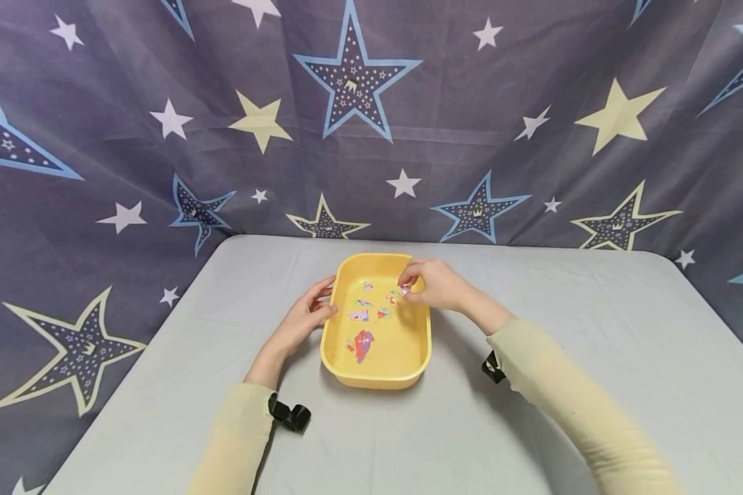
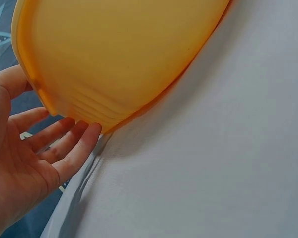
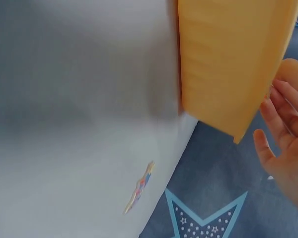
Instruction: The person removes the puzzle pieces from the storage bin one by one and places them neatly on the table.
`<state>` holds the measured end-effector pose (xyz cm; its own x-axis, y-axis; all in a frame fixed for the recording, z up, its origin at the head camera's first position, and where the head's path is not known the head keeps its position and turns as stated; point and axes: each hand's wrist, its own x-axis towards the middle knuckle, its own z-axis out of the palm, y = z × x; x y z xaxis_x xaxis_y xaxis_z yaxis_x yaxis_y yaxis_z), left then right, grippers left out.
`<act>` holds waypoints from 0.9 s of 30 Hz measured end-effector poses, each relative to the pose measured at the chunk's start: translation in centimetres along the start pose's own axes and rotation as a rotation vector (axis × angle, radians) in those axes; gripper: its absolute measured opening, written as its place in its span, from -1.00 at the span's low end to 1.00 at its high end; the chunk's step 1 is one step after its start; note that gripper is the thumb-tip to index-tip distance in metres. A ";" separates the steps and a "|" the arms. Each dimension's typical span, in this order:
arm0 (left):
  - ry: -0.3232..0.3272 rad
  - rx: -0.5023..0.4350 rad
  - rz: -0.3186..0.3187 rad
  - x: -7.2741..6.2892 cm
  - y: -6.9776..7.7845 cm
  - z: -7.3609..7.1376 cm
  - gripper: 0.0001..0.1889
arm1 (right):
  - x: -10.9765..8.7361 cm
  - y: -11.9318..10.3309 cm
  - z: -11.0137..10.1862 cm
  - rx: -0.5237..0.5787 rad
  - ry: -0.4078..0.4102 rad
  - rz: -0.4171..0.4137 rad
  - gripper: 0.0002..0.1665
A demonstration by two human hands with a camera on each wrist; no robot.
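at the frame's middle, the left hand (image 1: 304, 317) pinches the rim of a yellow tub (image 1: 403, 344) on the counter (image 1: 495, 454), likely steadying it; colourful pieces (image 1: 362, 344) lie inside, spread apart, perhaps for easy picking. the right hand (image 1: 440, 283) reaches over the tub's upper right; whether its grip pinches a piece, i cannot tell.

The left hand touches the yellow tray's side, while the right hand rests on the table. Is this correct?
Not on the table: the head view shows the right hand over the yellow tray, at a colourful piece. The rest stands.
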<state>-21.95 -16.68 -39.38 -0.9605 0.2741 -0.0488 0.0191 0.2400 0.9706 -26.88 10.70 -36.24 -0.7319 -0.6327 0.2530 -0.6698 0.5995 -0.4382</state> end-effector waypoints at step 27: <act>-0.006 -0.015 0.000 -0.1 0.0 -0.1 -0.33 | -3.2 4.4 -3.1 -0.099 0.192 0.059 -0.76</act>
<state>-21.83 -16.78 -39.39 -0.9589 0.2793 -0.0504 0.0147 0.2260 0.9740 -27.89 16.81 -36.33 -0.7741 -0.4959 0.3936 -0.6275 0.6838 -0.3724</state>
